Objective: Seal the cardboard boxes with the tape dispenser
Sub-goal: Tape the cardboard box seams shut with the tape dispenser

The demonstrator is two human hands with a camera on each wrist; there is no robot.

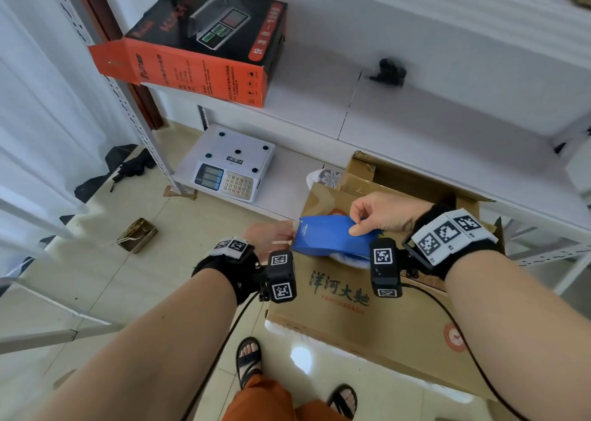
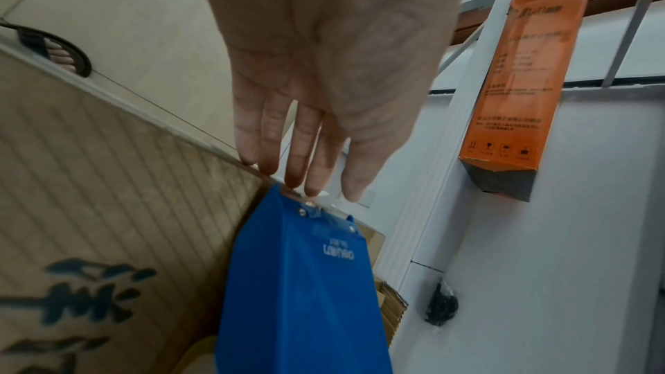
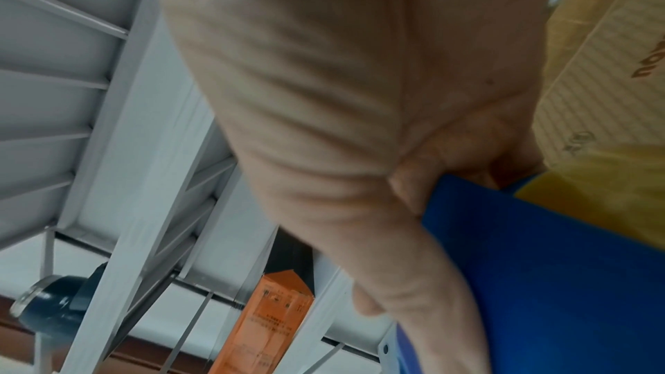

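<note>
Tape dispenser (image 1: 329, 236), rear behind wrist cam

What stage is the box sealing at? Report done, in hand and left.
Done: no finished tape seam is visible on the cardboard box. In hand: the right hand grips the blue tape dispenser at the box's left edge, where the left hand holds its straight fingers. Left: apparently the whole seam, and the open box behind.

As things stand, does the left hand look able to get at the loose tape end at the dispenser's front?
Probably yes: the left hand hangs with straight fingers right at the blade end of the blue tape dispenser, nothing between them, while the right hand grips the dispenser over the cardboard box.
</note>
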